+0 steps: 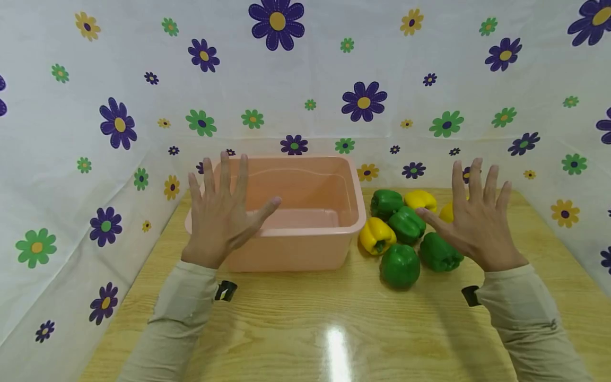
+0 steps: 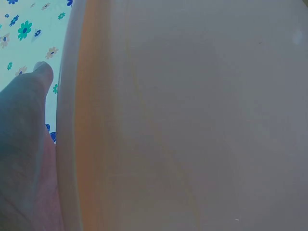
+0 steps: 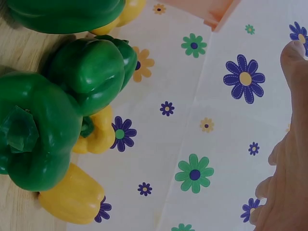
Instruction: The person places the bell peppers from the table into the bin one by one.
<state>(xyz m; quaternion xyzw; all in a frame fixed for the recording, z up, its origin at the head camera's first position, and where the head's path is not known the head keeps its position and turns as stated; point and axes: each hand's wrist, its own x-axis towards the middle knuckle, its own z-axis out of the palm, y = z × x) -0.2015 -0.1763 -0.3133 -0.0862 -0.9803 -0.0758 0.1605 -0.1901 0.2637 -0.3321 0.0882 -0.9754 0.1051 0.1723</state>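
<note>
A pink plastic tub [image 1: 296,249] stands empty on the wooden table, left of centre. My left hand [image 1: 224,212] hovers in front of its left end, fingers spread, holding nothing. Right of the tub lie several bell peppers: green ones [image 1: 400,265] and yellow ones [image 1: 377,235]. My right hand [image 1: 477,223] is raised over their right side, fingers spread and empty, hiding part of a yellow pepper [image 1: 446,212]. The left wrist view is filled by the tub wall [image 2: 192,120], with my left hand [image 2: 24,144] beside it. The right wrist view shows green peppers [image 3: 38,134], a yellow pepper [image 3: 72,197] and my right hand [image 3: 288,168].
A white cloth with purple, green and yellow flowers [image 1: 305,79] walls the table on the left, back and right. The glossy wooden table [image 1: 305,318] stretches bare toward me in front of the tub and peppers. Both forearms wear beige sleeves.
</note>
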